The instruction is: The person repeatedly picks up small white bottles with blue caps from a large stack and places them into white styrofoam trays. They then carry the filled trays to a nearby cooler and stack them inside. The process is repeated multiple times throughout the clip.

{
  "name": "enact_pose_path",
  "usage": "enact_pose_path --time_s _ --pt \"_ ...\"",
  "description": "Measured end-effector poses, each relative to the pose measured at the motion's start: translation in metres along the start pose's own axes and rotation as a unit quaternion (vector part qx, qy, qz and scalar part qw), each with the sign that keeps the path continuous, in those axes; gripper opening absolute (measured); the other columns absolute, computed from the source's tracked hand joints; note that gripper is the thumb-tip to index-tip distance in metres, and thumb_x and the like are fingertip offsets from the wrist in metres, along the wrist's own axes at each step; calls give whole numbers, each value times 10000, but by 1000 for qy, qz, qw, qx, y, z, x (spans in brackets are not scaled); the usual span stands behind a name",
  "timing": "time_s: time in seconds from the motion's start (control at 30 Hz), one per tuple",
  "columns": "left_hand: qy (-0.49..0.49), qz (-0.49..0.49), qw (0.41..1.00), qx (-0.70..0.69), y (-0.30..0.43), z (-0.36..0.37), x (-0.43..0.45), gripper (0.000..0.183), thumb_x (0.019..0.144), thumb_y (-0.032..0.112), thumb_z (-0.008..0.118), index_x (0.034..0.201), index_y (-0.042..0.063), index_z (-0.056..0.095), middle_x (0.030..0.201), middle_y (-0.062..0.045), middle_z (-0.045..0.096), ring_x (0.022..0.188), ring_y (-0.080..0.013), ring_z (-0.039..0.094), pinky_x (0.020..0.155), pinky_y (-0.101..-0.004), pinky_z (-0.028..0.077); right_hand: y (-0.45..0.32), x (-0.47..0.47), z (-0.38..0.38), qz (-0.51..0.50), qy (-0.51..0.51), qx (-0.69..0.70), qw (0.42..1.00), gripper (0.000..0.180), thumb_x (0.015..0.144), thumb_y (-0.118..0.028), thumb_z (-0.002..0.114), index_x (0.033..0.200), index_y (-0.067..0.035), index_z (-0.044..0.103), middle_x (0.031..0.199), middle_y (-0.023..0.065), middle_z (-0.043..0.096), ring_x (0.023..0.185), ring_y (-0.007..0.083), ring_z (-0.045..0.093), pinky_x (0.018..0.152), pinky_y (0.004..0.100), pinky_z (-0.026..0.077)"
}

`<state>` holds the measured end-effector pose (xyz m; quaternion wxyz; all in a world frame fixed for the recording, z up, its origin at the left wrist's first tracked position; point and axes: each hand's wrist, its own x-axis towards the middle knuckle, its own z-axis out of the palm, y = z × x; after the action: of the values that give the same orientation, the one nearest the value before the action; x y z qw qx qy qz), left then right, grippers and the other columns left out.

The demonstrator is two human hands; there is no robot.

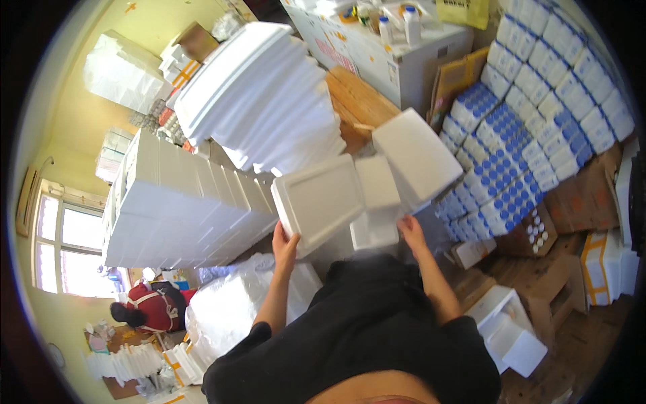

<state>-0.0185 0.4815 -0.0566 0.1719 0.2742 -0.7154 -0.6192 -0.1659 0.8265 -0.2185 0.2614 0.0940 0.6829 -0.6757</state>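
My left hand [285, 243] grips the near left corner of a white foam box lid [320, 199], thumb on top and fingers along its edge. The lid is tilted and shows a raised rim. To its right is a small white foam piece [377, 184], with another white foam piece [374, 233] below it. My right hand [411, 232] is beside that lower piece, fingers bent; whether it touches the foam is unclear. A larger white foam box [417, 154] lies beyond, up and to the right.
Stacked foam lids [272, 101] and foam boxes [186, 207] rise at the left. Packs of blue-capped bottles [504, 166] are piled at the right. Bottles stand on a white chest [429, 55]. A person in red [154, 308] is at the far left. Open foam boxes [507, 323] lie on the floor.
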Motion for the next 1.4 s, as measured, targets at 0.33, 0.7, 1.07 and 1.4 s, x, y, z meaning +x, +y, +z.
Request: enact_pose_path --time_s 0.33,0.7,1.07,1.4 --pt "-94 267 945 -165 196 -6 43 1052 683 45 516 1630 112 63 1610 -210 267 1476 -325 297 1188 -429 255 -206 -9 47 -198 -104 300 927 595 1038 -327 553 1545 -139 305 1449 90 503 1271 240 541 1013 420 473" --pt "57 355 902 -239 350 -95 192 653 879 68 365 1520 -60 355 1604 -204 304 1473 -282 330 1189 -387 301 -583 31 204 -354 -143 -10 924 764 860 -604 684 1336 -30 518 1151 96 643 1023 197 640 757 339 545" --pt "556 296 739 -240 111 -110 255 342 947 158 569 1248 19 485 1224 -135 529 1064 -259 574 881 -400 559 -467 144 179 -526 141 142 827 310 1014 -309 594 1102 -15 632 950 64 617 904 151 566 875 293 455" --pt "-125 -365 922 45 -205 91 120 1177 816 592 760 1547 -85 133 1556 -239 328 1324 -423 449 1042 -489 423 -25 39 30 -3 90 -266 960 336 972 -365 616 1040 -41 679 921 119 686 839 230 651 752 370 515"
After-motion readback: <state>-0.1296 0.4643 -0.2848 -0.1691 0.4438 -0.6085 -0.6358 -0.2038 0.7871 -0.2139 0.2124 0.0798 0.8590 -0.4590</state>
